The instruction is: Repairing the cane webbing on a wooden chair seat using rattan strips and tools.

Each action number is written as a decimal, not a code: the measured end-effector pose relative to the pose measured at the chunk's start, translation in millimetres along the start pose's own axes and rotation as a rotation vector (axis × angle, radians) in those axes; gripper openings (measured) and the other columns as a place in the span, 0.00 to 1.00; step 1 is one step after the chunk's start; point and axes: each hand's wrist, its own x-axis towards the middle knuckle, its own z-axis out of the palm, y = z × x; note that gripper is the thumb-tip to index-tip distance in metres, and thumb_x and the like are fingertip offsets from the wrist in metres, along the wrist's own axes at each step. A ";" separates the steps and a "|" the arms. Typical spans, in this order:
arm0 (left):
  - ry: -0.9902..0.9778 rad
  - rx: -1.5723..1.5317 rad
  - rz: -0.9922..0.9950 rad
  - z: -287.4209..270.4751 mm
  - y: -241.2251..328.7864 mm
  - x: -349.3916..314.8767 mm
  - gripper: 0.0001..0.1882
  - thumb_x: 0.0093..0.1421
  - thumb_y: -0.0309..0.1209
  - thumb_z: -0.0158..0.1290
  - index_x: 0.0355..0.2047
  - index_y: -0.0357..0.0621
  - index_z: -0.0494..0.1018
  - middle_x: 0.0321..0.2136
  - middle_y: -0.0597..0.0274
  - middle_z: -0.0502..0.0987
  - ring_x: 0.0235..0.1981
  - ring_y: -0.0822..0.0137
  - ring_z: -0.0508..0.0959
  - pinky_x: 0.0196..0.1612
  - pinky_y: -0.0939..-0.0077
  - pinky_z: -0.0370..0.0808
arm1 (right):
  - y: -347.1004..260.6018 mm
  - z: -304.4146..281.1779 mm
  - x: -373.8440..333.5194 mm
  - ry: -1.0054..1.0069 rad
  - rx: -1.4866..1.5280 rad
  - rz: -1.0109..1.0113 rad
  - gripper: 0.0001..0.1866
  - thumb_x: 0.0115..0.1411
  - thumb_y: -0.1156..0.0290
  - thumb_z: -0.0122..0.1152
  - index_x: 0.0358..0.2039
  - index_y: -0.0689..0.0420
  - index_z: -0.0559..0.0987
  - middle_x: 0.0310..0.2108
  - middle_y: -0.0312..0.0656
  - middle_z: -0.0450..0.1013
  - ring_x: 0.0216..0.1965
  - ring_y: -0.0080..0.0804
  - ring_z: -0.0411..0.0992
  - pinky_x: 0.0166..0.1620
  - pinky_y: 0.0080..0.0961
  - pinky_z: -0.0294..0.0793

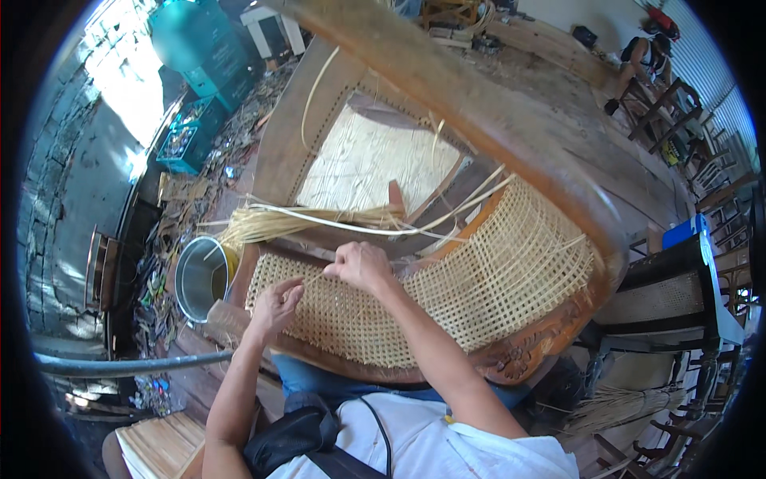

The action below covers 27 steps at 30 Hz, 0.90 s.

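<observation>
A carved wooden chair frame (550,335) rests across my lap, with a curved panel of woven cane (359,327) along its near side. My right hand (359,266) is closed over the far edge of the weave; whatever its fingers pinch is too small to make out. To its left, my left hand (275,309) hovers over or touches the cane, fingers loosely apart and nothing visible in them. A bundle of pale cane strands (319,219) lies across the frame just beyond my hands. Loose single strands (491,188) stick up from the weave's right part.
At left stands a metal bucket (199,279) among scraps on the floor, near a grey pipe (136,365). Teal crates (187,144) are farther back. A dark chair (654,295) and more cane (630,403) lie right. Another person (646,60) sits far right.
</observation>
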 end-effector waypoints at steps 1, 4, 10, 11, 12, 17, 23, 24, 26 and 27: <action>0.001 -0.209 0.057 4.6 7.3 2.7 0.15 0.65 0.38 0.55 0.40 0.38 0.81 0.31 0.59 0.82 0.31 0.71 0.77 0.35 0.73 0.74 | -3.5 -3.3 -4.7 0.029 0.007 -0.030 0.18 0.52 0.50 0.68 0.30 0.54 0.84 0.32 0.48 0.81 0.38 0.43 0.80 0.44 0.40 0.77; 0.029 -0.370 -0.103 -6.2 9.3 1.7 0.14 0.65 0.37 0.56 0.39 0.37 0.81 0.29 0.66 0.82 0.29 0.78 0.74 0.33 0.75 0.73 | -20.2 10.6 -4.7 0.030 0.046 -0.056 0.18 0.53 0.50 0.67 0.30 0.54 0.84 0.31 0.46 0.81 0.38 0.44 0.79 0.44 0.40 0.76; 0.195 0.386 0.098 -43.9 6.4 -3.6 0.16 0.57 0.38 0.58 0.23 0.35 0.80 0.18 0.44 0.77 0.21 0.48 0.78 0.29 0.58 0.75 | 0.5 95.5 26.1 -0.151 0.097 -0.313 0.14 0.59 0.65 0.57 0.42 0.55 0.82 0.41 0.51 0.79 0.42 0.45 0.79 0.48 0.40 0.77; 0.105 0.440 0.014 -43.8 1.3 2.6 0.16 0.57 0.39 0.58 0.23 0.35 0.80 0.19 0.44 0.77 0.22 0.48 0.79 0.31 0.58 0.76 | 4.2 102.6 21.5 -0.121 0.169 -0.213 0.13 0.61 0.63 0.57 0.43 0.53 0.82 0.40 0.51 0.79 0.42 0.45 0.78 0.48 0.40 0.77; 0.096 0.456 0.004 -44.5 -7.1 6.0 0.17 0.56 0.40 0.57 0.24 0.36 0.81 0.20 0.43 0.78 0.24 0.48 0.80 0.32 0.58 0.77 | 1.0 100.0 18.8 -0.146 0.077 -0.247 0.14 0.61 0.61 0.57 0.44 0.50 0.82 0.40 0.49 0.79 0.41 0.45 0.78 0.47 0.40 0.77; 0.061 0.360 -0.174 -42.7 -12.5 5.5 0.17 0.54 0.40 0.59 0.28 0.36 0.81 0.23 0.46 0.80 0.27 0.53 0.82 0.36 0.64 0.78 | -9.3 102.6 11.2 -0.222 0.002 -0.157 0.11 0.59 0.62 0.59 0.39 0.47 0.84 0.40 0.47 0.80 0.44 0.46 0.78 0.50 0.41 0.77; 0.042 0.336 -0.186 -45.8 -20.0 -4.1 0.13 0.54 0.35 0.60 0.28 0.34 0.81 0.19 0.57 0.79 0.21 0.72 0.79 0.29 0.73 0.75 | -28.7 92.5 10.1 -0.276 -0.089 -0.156 0.12 0.57 0.68 0.58 0.38 0.57 0.84 0.41 0.54 0.79 0.45 0.47 0.78 0.51 0.42 0.77; 0.039 0.335 -0.187 -47.5 -19.5 -3.4 0.13 0.54 0.35 0.60 0.28 0.34 0.81 0.19 0.57 0.80 0.22 0.72 0.79 0.29 0.73 0.75 | -34.1 89.5 10.7 -0.254 -0.120 -0.171 0.12 0.56 0.70 0.57 0.38 0.60 0.83 0.41 0.55 0.79 0.45 0.48 0.78 0.51 0.42 0.77; 0.024 0.329 -0.200 -50.2 -18.0 -2.8 0.13 0.54 0.34 0.59 0.28 0.34 0.81 0.19 0.57 0.80 0.22 0.72 0.79 0.29 0.73 0.75 | -42.7 83.5 8.7 -0.269 -0.132 -0.140 0.12 0.55 0.72 0.56 0.37 0.61 0.83 0.42 0.55 0.78 0.45 0.48 0.78 0.51 0.43 0.77; 0.007 0.322 -0.207 -50.9 -16.3 -1.3 0.12 0.53 0.34 0.59 0.29 0.35 0.81 0.20 0.57 0.80 0.22 0.72 0.79 0.30 0.74 0.75 | -46.2 80.7 8.1 -0.279 -0.148 -0.105 0.12 0.55 0.74 0.55 0.37 0.62 0.83 0.42 0.56 0.78 0.45 0.49 0.78 0.51 0.43 0.77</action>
